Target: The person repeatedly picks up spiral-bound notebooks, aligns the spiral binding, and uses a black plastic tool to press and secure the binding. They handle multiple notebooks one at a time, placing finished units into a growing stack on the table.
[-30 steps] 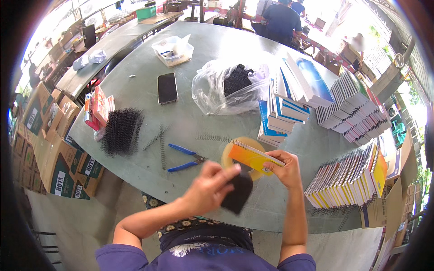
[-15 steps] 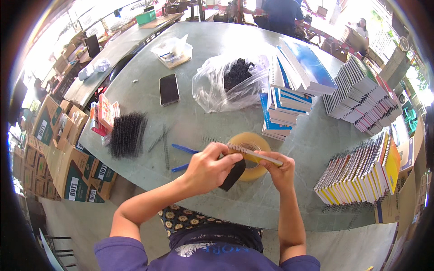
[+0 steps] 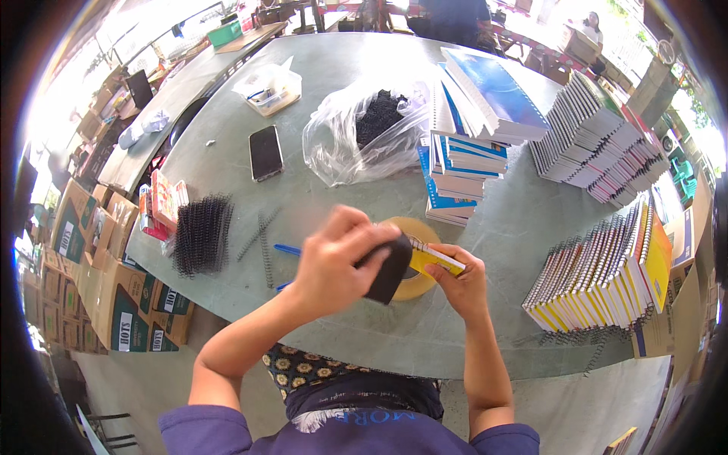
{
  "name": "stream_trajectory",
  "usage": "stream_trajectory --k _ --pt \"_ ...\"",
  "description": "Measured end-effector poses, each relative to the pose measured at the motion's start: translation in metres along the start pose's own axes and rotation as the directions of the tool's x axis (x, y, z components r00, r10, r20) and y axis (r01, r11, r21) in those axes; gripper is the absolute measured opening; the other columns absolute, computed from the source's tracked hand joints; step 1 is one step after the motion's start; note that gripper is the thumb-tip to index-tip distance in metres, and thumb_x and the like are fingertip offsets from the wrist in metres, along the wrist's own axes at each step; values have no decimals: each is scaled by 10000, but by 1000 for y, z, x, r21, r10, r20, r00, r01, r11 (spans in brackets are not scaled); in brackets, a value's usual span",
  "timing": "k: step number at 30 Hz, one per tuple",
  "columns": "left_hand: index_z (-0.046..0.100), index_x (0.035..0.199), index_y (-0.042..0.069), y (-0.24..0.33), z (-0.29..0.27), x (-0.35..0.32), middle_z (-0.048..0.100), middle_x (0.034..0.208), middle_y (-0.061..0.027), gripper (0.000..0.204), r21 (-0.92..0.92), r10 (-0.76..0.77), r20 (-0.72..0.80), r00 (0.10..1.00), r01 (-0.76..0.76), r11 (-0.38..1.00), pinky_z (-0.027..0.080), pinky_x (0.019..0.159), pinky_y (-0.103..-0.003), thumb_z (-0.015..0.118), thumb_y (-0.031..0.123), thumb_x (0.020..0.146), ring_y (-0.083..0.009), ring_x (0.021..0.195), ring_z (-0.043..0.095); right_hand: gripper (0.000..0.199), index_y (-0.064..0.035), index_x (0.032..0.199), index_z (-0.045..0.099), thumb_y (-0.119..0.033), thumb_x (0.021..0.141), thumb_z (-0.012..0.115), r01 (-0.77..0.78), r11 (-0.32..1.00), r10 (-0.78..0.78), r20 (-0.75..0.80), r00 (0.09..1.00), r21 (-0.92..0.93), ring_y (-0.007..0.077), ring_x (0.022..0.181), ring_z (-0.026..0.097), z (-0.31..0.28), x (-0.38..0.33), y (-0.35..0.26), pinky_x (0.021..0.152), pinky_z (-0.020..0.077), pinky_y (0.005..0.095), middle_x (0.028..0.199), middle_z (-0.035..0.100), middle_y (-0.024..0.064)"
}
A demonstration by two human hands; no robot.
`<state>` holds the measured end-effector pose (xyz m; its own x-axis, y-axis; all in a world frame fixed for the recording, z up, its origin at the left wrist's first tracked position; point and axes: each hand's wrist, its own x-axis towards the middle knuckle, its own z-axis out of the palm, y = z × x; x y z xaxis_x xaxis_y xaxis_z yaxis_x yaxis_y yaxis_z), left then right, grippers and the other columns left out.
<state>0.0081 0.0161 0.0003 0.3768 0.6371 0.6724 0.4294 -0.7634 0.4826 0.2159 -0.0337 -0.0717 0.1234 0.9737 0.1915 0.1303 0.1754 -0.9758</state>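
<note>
In front of me my right hand [image 3: 461, 282] pinches a small yellow spiral notebook [image 3: 444, 260], its bound edge turned toward my left hand. My left hand [image 3: 334, 262] is closed on a black flat pad [image 3: 390, 267], which reaches the coil end of the notebook; the fingertips are partly hidden and slightly blurred. Beneath the notebook a wide roll of clear tape [image 3: 413, 288] lies on the table. Two blue handles [image 3: 287, 249] of a tool stick out from behind my left hand; its head is hidden. Loose black coils [image 3: 265, 246] lie further left.
A bundle of black coils [image 3: 203, 235] stands at left, near red-and-white boxes [image 3: 161, 203]. Beyond are a phone [image 3: 266, 152], a plastic tub [image 3: 269, 89] and a clear bag [image 3: 334, 136] with black contents. Blue notebooks [image 3: 493, 98], white-paged notebooks [image 3: 595, 148] and yellow notebooks [image 3: 599, 277] are stacked at right.
My left hand has moved left and up off the coil, bringing the black pad up against the notebook's bound edge. The notebook has tilted, showing more of its yellow cover.
</note>
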Motion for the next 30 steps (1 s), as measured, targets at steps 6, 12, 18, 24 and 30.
stream_trajectory --k 6,12,18,24,30 --pt "656 974 79 8 13 -4 547 862 -96 295 -156 -17 237 971 55 986 496 621 -340 694 -13 696 -253 721 572 260 5 1088 645 -2 828 655 -61 998 62 93 994 -8 69 824 588 0 -4 0 741 477 216 939 689 44" --pt "660 969 105 10 19 6 550 865 -91 280 -76 42 277 960 -21 997 511 640 -349 691 9 708 -255 751 592 269 0 1121 631 6 853 621 8 996 -16 86 996 93 71 818 579 0 -3 6 744 469 213 944 683 42" --pt "655 974 96 13 22 15 551 863 -123 264 -134 50 297 954 -10 991 498 683 -389 682 22 723 -304 796 579 266 9 1125 621 32 861 595 -42 993 26 144 989 108 64 849 559 -1 -6 13 758 468 214 962 665 22" --pt "630 1010 105 16 31 7 527 864 -125 281 -139 59 203 977 -31 990 503 628 -382 676 42 740 -302 729 589 323 12 1165 594 64 847 574 -60 986 33 172 985 157 68 872 560 1 -7 12 772 471 219 962 662 22" --pt "627 1043 116 23 41 -84 534 880 -103 294 -103 42 408 912 0 995 516 612 -363 706 158 763 -275 791 591 311 -18 1190 590 -47 880 603 5 972 -45 166 985 234 107 986 579 5 -3 8 853 468 253 1119 648 90"
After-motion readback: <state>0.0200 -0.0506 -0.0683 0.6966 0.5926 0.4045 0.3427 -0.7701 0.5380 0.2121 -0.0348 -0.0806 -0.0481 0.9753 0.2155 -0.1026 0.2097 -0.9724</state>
